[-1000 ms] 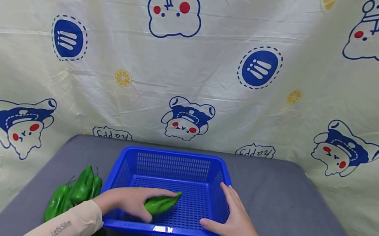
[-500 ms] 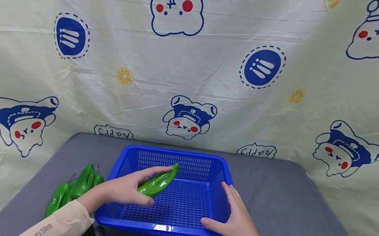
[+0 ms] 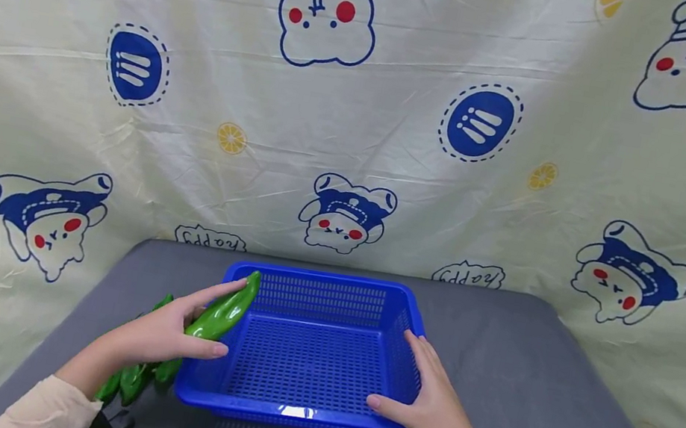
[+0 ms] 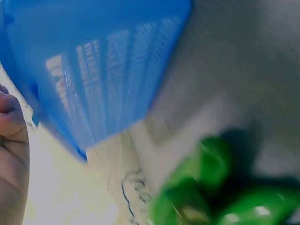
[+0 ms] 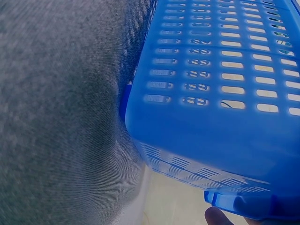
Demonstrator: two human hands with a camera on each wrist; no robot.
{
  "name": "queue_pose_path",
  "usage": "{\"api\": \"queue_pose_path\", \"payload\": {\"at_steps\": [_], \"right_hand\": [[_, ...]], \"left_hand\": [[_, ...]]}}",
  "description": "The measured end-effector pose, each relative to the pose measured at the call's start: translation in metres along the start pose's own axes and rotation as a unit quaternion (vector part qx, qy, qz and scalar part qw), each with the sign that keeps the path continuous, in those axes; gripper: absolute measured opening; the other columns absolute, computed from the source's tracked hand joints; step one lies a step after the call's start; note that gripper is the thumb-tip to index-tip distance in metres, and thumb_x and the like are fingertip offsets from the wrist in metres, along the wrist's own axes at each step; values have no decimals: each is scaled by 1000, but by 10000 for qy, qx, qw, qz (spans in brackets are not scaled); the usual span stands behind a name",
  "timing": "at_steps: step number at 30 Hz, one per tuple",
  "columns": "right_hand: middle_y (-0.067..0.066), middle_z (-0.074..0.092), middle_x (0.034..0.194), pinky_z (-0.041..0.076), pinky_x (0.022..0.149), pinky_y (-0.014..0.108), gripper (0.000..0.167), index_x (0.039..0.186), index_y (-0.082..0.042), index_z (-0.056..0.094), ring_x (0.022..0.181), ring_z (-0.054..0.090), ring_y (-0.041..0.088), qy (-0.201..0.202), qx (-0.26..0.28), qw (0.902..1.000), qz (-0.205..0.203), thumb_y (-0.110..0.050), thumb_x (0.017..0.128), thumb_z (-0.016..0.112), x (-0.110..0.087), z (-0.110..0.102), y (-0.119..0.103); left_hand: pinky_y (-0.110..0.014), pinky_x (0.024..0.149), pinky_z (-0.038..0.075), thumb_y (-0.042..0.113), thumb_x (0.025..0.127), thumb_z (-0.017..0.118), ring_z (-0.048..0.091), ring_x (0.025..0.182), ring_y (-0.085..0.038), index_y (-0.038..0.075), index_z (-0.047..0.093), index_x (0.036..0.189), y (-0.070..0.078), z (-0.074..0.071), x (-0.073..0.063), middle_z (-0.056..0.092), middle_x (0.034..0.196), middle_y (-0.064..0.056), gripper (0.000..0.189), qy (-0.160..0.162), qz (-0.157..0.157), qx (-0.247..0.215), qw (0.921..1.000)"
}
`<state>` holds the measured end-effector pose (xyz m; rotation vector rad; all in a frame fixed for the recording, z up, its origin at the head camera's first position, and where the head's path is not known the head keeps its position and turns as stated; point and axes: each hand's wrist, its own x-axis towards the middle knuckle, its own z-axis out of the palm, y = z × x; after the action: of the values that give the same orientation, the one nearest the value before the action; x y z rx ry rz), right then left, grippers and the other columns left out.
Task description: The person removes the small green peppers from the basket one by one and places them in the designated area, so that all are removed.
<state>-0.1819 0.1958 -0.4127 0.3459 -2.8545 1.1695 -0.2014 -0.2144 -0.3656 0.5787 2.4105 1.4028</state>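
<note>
My left hand grips a long, shiny green pepper between thumb and fingers, over the left rim of a blue plastic basket. Beneath and behind that arm, several green peppers lie on the grey table, partly hidden; in the left wrist view these peppers show blurred at the bottom. The right hand holds the basket at its front right corner, thumb over the front rim and fingertips over the right rim. No pepper shows on the basket's slotted floor.
A grey cloth covers the table, which runs out to both sides of the basket. A pale printed curtain hangs right behind the far edge. Some black thing sits under the left wrist.
The left hand has lifted the green pepper up from low inside the basket and carried it left to the left rim. The right hand has stayed in place at the basket.
</note>
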Motion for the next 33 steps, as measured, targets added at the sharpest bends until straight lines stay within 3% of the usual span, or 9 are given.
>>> {"api": "queue_pose_path", "payload": {"at_steps": [6,13,18,23,28,33], "right_hand": [[19,9,166,26,103,78,111,159,-17,19,150,12,46,-14,-21,10000,34,-59,75,79,0,-1,0],[20,8,166,26,103,78,112,159,-18,19,150,12,47,-34,-36,9999,100,-60,74,79,0,-2,-1],[20,9,166,25,104,78,112,159,-17,19,150,12,47,-16,-60,10000,77,-60,74,79,0,-1,-2],[20,9,166,25,104,78,112,159,-17,19,150,12,47,-23,-62,9999,84,-60,74,79,0,-1,-2],[19,9,166,25,104,78,113,159,-17,19,151,12,46,-41,-42,10000,81,-60,74,79,0,-1,-2],[19,9,166,25,104,78,113,159,-17,19,151,13,46,-18,-43,9999,92,-61,74,79,0,-1,-2]], "left_hand": [[-40,72,56,23,92,71,60,95,-25,39,19,157,-15,-13,-25,59,115,-24,85,384,-95,-58,9992],[-34,72,55,29,89,74,62,95,-21,36,23,157,-31,-17,-44,63,116,-22,85,995,-457,244,9937],[-32,71,53,36,86,77,60,94,-21,36,25,156,-43,-18,-51,59,126,-21,87,1482,-947,705,9819],[-32,67,51,46,85,75,61,90,-21,30,24,158,-53,-19,-53,59,128,-24,91,1815,-1451,1253,9645],[-32,62,48,55,85,71,60,85,-21,21,23,158,-61,-21,-51,60,125,-27,94,1840,-1826,1683,9510],[-32,59,47,58,84,70,59,79,-21,18,26,157,-64,-20,-47,65,113,-23,94,1825,-1886,1939,9453]]}}
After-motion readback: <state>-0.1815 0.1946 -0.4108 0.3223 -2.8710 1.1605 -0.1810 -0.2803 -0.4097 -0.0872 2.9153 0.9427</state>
